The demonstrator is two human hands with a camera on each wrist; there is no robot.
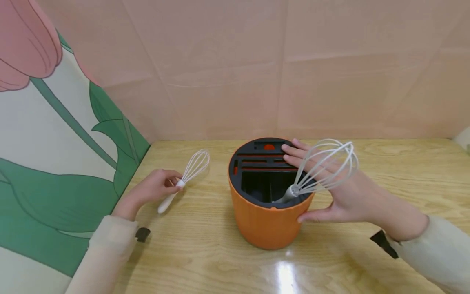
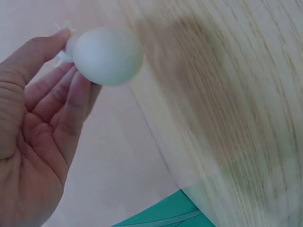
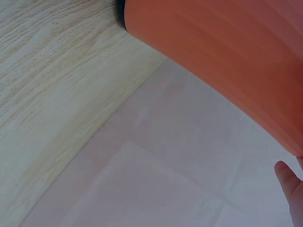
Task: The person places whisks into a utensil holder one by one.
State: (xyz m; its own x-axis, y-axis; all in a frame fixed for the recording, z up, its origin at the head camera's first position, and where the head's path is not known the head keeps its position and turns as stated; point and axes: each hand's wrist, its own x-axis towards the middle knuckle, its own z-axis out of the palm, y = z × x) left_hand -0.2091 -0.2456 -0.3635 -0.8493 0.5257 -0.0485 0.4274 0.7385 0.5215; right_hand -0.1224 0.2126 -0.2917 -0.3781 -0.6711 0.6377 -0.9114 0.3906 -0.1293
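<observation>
My left hand [image 1: 154,188] pinches a small white whisk [image 1: 167,202] near the top of its handle, left of the orange utensil holder [image 1: 269,229]. The whisk's wires point up and to the right. In the left wrist view, the rounded handle end faces the camera. A larger white whisk [image 1: 292,191] stands handle down in the holder's big front opening, its wire head leaning right above the rim. With fingers extended over the black slotted top [image 1: 253,163] and the thumb against the orange side, my right hand [image 1: 346,198] touches the holder. The larger whisk's wires partly cover that hand.
The holder stands on a light wood-grain table [image 1: 191,245]. Pink sheeting [image 1: 227,81] rises behind the table. On the left is a panel [image 1: 47,204] printed with a tulip and green leaves. A pale object [image 1: 463,138] shows at the far right edge.
</observation>
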